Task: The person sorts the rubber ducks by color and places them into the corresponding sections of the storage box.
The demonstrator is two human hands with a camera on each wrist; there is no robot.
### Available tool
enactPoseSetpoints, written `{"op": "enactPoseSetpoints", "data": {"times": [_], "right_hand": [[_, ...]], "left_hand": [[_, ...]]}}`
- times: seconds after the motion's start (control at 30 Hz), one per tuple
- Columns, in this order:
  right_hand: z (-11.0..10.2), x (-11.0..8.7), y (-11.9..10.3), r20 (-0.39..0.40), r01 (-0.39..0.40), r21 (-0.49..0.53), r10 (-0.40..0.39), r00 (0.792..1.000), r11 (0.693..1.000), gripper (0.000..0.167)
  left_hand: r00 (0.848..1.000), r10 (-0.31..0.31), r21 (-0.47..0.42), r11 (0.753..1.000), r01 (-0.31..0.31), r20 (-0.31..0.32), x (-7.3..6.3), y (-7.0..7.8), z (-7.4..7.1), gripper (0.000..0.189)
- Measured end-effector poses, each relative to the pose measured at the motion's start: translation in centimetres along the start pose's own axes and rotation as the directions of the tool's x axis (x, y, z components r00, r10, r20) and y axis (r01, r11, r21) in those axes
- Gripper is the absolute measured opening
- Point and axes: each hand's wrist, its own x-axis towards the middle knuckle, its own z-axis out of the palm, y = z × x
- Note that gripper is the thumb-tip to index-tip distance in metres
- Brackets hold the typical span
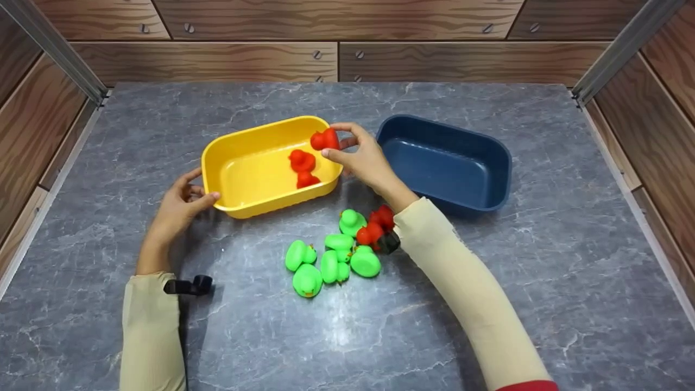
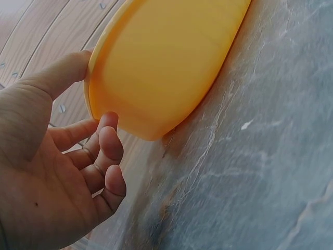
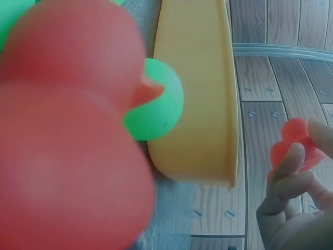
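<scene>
Left hand pinches yellow tub, right hand red duck. Between wrists I see green ducks; rightward, blue tub.

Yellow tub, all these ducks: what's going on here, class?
A person's right hand pinches a red duck at the edge of the yellow tub, while the left hand holds that tub's other end. Two red ducks lie inside. Green ducks and other red ducks lie loose on the table; the blue tub stands alongside.

Smooth, shiny plastic on the yellow tub and navy tub; rubbery-looking red toy ducks; marbled bench gleaming lower centre, wood-grain panels up top!
</scene>
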Motion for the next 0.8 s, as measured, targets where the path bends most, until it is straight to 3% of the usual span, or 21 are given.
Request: {"op": "enactPoseSetpoints", "data": {"times": [0.5,0.8], "right_hand": [[-1.5,-0.3,-0.5,-0.039,0.050,-0.021,-0.051,0.998,0.999,0.055],[-2.6,-1.9,-0.2,0.008,0.097,-0.025,-0.097,0.995,0.995,0.055]], "left_hand": [[1.000,-0.001,-0.021,1.000,0.001,-0.007,0.2,0.0,0.0,0.075],[1.000,-0.008,-0.006,1.000,0.008,-0.006,0.0,0.0,0.1,0.075]]}}
